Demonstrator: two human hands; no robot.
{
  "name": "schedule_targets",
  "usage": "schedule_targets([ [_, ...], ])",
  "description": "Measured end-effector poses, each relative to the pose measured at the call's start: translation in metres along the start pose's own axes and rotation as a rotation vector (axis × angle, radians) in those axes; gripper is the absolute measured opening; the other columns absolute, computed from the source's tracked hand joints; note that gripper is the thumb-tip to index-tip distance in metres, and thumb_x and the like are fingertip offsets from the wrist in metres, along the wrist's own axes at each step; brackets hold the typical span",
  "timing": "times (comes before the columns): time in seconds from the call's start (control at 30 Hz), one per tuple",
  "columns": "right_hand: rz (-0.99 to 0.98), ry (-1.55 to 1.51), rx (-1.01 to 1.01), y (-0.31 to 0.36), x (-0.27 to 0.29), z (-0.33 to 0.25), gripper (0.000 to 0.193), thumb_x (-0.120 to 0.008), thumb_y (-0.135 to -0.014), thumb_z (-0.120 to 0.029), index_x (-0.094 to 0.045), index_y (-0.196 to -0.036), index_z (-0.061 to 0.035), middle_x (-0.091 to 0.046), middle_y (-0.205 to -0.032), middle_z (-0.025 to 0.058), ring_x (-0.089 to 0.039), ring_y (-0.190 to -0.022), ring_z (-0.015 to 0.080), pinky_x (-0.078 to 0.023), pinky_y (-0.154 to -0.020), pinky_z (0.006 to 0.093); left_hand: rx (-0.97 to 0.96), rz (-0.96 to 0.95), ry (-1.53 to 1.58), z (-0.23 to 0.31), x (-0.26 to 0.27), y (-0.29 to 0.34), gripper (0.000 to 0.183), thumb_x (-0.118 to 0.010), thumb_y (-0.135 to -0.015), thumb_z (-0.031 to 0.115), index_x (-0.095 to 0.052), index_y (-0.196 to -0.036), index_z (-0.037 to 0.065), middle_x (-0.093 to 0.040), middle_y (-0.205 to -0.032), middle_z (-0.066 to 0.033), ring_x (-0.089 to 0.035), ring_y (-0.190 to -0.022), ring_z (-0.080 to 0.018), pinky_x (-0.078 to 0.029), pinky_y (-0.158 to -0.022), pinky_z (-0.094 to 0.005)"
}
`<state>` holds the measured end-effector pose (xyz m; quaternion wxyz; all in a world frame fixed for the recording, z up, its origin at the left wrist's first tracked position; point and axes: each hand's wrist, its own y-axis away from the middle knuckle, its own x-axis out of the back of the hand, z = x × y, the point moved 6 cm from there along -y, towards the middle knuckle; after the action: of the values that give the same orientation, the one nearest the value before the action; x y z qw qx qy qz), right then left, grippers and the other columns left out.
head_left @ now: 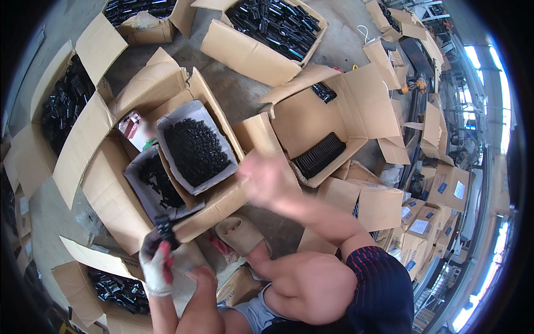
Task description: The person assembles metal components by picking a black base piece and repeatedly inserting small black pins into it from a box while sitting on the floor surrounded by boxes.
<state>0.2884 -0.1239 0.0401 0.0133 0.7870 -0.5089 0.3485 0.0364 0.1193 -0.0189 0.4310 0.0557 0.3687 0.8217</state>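
Note:
My left hand (156, 265), in a white glove with red and dark patches, is closed around a small black part (165, 229) whose exact kind I cannot make out. It is by the near corner of a large open cardboard box (114, 192). Inside that box, a grey tray (230, 173) is full of small black ring-like pieces (194, 150). Beside it, a lower grey tray (138, 192) contains other small dark pieces (161, 181). My right hand (264, 177), bare and smeared by motion, is over the box's right edge; its fingers cannot be read.
An open carton (311, 119) at the right contains a row of black parts (320, 156). Cartons of black parts stand at the back (245, 53), far left (41, 100) and lower left (72, 278). A screen (131, 129) leans in the large box. Stacked boxes (445, 189) stand right.

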Motion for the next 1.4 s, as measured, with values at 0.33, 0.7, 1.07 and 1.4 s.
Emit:
schedule_targets([
  [0.33,-0.044,1.174,-0.585,-0.048,0.174,0.283,0.021,-0.068,-0.094,-0.020,-0.068,-0.114,-0.0118,-0.068,-0.119,0.0094,-0.063,-0.115,0.0303,-0.050,-0.096,0.0482,-0.275,0.756,0.019,0.019,0.281,0.109,0.042,-0.066,-0.098,0.026,-0.060,-0.135,0.007,-0.070,-0.122,-0.0094,-0.070,-0.092,-0.0147,-0.046,-0.050,-0.0175],
  [0.7,-0.185,1.254,-0.737,-0.039,0.183,0.305,0.030,-0.068,-0.094,-0.025,-0.066,-0.119,-0.0070,-0.062,-0.127,0.0148,-0.057,-0.125,0.0316,-0.047,-0.102,0.0482,-0.010,0.736,0.480,-0.073,0.348,0.136,0.047,-0.068,-0.098,0.036,-0.057,-0.134,0.008,-0.070,-0.121,-0.0138,-0.073,-0.089,-0.0177,-0.060,-0.058,-0.0204],
  [1.07,0.140,0.222,-0.573,0.022,0.134,0.143,0.027,-0.057,-0.106,-0.021,-0.059,-0.127,-0.0041,-0.071,-0.092,0.0142,-0.069,-0.080,0.0241,-0.052,-0.071,0.0365,-0.289,0.665,-0.330,0.079,0.131,0.148,0.052,-0.066,-0.101,0.015,-0.048,-0.148,0.003,-0.063,-0.129,-0.0116,-0.068,-0.101,-0.0172,-0.054,-0.072,-0.0227],
  [1.4,-1.159,-0.176,-0.276,-0.010,-0.084,-0.111,0.027,-0.067,-0.101,-0.025,-0.060,-0.106,0.0005,-0.072,-0.078,0.0091,-0.066,-0.067,0.0174,-0.049,-0.061,0.0361,-0.444,-0.466,-0.806,0.082,-0.065,0.022,0.082,-0.080,-0.089,0.033,-0.041,-0.154,0.001,-0.058,-0.142,-0.0236,-0.066,-0.118,-0.0363,-0.056,-0.095,-0.0394],
])
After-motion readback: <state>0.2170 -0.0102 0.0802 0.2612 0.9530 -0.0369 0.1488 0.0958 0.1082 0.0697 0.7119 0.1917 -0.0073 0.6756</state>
